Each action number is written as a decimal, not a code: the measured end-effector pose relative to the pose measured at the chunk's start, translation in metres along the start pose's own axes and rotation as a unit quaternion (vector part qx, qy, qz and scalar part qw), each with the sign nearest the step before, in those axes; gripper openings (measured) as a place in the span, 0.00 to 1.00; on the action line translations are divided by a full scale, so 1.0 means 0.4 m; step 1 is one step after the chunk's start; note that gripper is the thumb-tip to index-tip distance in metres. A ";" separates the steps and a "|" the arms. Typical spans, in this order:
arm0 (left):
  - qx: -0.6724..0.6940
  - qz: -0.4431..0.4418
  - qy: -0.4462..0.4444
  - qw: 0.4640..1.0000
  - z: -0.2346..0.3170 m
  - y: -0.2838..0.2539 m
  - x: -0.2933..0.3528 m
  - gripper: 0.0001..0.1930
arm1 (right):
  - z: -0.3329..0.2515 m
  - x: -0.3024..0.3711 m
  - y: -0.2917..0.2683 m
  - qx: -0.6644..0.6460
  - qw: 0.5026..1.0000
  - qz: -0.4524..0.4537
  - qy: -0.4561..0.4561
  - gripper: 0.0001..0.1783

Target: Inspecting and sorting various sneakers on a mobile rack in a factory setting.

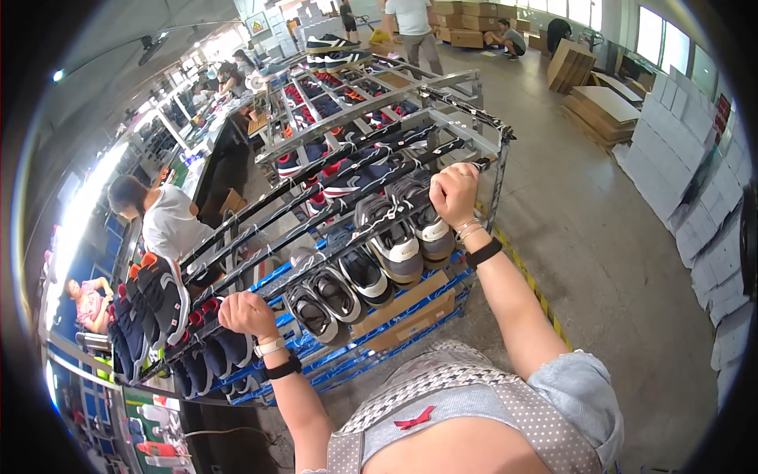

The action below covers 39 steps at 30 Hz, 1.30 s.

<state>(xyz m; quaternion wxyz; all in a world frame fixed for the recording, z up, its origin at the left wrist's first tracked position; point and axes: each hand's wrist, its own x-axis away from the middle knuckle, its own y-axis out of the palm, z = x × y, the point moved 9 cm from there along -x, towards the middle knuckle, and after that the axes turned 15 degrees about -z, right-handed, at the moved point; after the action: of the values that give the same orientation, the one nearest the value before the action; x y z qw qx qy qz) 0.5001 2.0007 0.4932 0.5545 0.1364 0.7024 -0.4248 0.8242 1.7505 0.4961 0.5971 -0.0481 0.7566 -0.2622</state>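
My left hand [247, 314] is closed round the near black-wrapped rail of a metal shoe rack [339, 272]. Farther right, my right hand [454, 193] grips the same rack near its right corner post. Between my hands, several dark sneakers with grey and white soles [392, 245] hang or rest on the rail, heels toward me. A pair of black and grey shoes [316, 304] sits closest to my left hand. Left of that hand are navy and black sneakers with orange and red linings [162, 292]. The fingertips of both hands are hidden behind the rail.
More shoe-laden racks [339, 87] stand beyond. A person in white [170, 221] works along the lit line at left. Stacked white boxes [671, 150] and flat cardboard [604, 110] line the right, beside grey floor [568, 213] with a yellow-black stripe. Other people are at the far end.
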 end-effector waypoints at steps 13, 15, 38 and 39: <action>-0.014 -0.004 -0.028 1.000 -0.005 -0.006 -0.002 0.16 | 0.005 0.006 0.007 0.008 1.000 0.006 0.011 0.09; 0.000 -0.016 -0.018 1.000 -0.004 0.002 -0.003 0.15 | 0.007 0.006 0.009 0.010 1.000 -0.001 0.009 0.09; 0.014 -0.010 -0.025 1.000 -0.008 0.005 -0.005 0.15 | -0.008 -0.005 0.017 0.023 0.999 -0.035 0.007 0.11; 0.017 -0.012 -0.025 0.999 -0.009 0.005 -0.005 0.15 | -0.009 -0.006 0.017 0.023 0.999 -0.035 0.007 0.11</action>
<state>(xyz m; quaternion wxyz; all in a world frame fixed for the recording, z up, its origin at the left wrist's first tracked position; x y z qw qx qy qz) 0.4998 2.0053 0.4942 0.5647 0.1264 0.6824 -0.4465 0.8233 1.7585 0.4959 0.5828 -0.0588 0.7526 -0.3007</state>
